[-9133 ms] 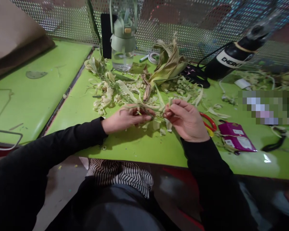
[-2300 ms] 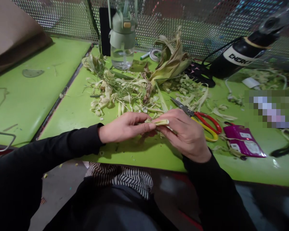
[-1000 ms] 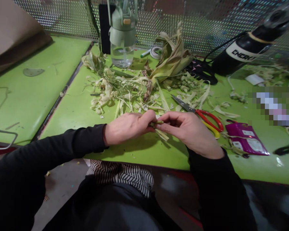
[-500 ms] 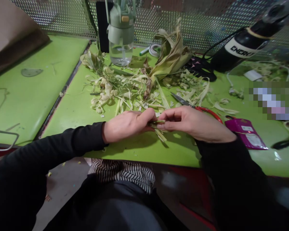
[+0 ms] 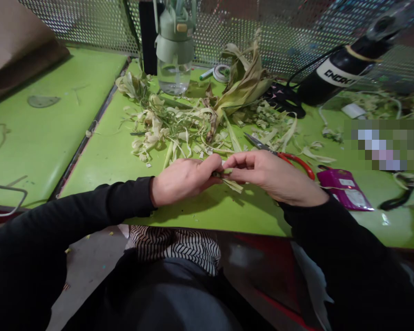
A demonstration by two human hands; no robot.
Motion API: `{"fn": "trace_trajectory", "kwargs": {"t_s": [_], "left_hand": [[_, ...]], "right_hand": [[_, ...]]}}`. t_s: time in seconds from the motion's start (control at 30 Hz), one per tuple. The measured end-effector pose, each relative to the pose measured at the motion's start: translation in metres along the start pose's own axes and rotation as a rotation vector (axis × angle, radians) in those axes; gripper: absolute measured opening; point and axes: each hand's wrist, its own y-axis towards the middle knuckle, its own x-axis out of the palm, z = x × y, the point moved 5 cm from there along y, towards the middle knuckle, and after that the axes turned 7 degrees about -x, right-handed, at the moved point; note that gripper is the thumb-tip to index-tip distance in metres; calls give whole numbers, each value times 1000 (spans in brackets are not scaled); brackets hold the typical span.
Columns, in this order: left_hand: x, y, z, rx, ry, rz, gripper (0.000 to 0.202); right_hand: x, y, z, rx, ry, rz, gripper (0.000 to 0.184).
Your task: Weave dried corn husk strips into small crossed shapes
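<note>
My left hand (image 5: 189, 178) is closed on a small bundle of corn husk strips (image 5: 233, 185), whose pale ends poke out to the right. The thumb and fingers of my right hand (image 5: 267, 176) pinch the same husk where it leaves my left fist. Much of the bundle is hidden inside the fingers. Both hands hover over the front of the green table (image 5: 214, 214). Just beyond them lie husk scraps (image 5: 186, 122) and a larger dried corn husk (image 5: 243, 89). Red-handled scissors (image 5: 296, 163) rest behind my right hand.
A water bottle (image 5: 174, 57) stands at the back beside a dark upright phone-like slab (image 5: 147, 37). To the right are a black bottle (image 5: 331, 76), a purple packet (image 5: 345, 189) and a white plug (image 5: 353, 110). A brown paper bag (image 5: 19, 48) sits far left.
My right hand has shifted slightly left, closer against the left fist. The protruding husk ends have swung a little to the right. The camera view has moved slightly.
</note>
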Motion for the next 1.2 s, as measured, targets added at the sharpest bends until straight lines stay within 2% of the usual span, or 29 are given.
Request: {"fn": "trace_trajectory", "kwargs": {"t_s": [0.1, 0.17, 0.27, 0.33, 0.4, 0.53, 0.6, 0.67, 0.83, 0.93, 1.07, 1.2], "left_hand": [[-3, 0, -3, -69, -160, 48, 16], [-6, 1, -5, -85, -368, 50, 15], [-5, 3, -5, -117, -798, -35, 18], [-2, 5, -5, -140, -1049, -104, 20], [0, 6, -4, -142, -1188, -155, 22], [1, 7, -4, -151, -1229, -210, 24], [2, 7, -5, -160, -1222, -216, 23], [4, 7, -7, -164, -1226, -205, 23], [13, 5, -13, -253, -1113, -64, 24], [10, 5, -12, -272, -1045, 13, 23], [2, 8, -12, -314, -1142, -53, 15], [0, 12, -18, -392, -1240, -156, 13]], "right_hand": [[1, -3, -1, -23, 91, 81, 21], [2, -7, -2, -81, 191, 143, 23], [3, -17, -4, -229, 238, 203, 23], [3, -23, -6, -330, 167, 230, 30], [1, -27, -11, -441, 67, 287, 29], [-1, -27, -21, -598, -60, 358, 8], [2, -23, -23, -612, -73, 349, 8], [5, -21, -22, -608, -78, 393, 10], [17, -19, -14, -552, -168, 600, 10], [22, -22, -15, -630, -340, 706, 7], [25, -26, -18, -733, -475, 756, 3], [25, -27, -17, -747, -478, 763, 3]]}}
